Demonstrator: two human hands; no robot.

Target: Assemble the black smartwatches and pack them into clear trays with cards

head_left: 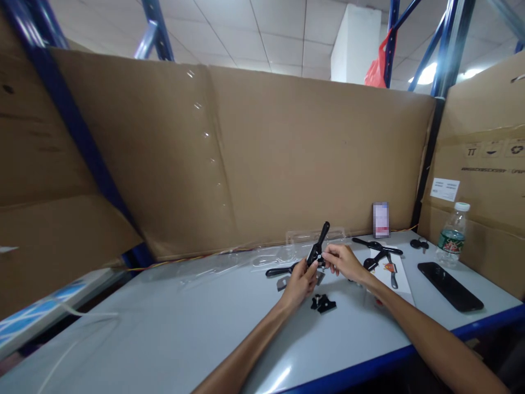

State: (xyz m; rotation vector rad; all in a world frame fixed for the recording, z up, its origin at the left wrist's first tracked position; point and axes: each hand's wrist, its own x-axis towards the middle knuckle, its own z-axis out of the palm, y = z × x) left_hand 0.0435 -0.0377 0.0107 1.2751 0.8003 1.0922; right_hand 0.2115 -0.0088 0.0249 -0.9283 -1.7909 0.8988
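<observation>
My left hand (301, 280) holds a black tool with a long handle (319, 244) that points up and away from me. My right hand (342, 261) pinches the same tool at its lower middle, right beside the left fingers. Both hands hover just above the grey table (172, 317). Under them lie another black handle (279, 271), a small metal blade piece (282, 283) and a few small black parts (323, 302).
More black handled tools (377, 247) and a white printed card (394, 272) lie to the right. A black phone (450, 286), a water bottle (451, 234) and clear plastic packaging (303, 237) are on the table. Cardboard walls stand behind and at the right.
</observation>
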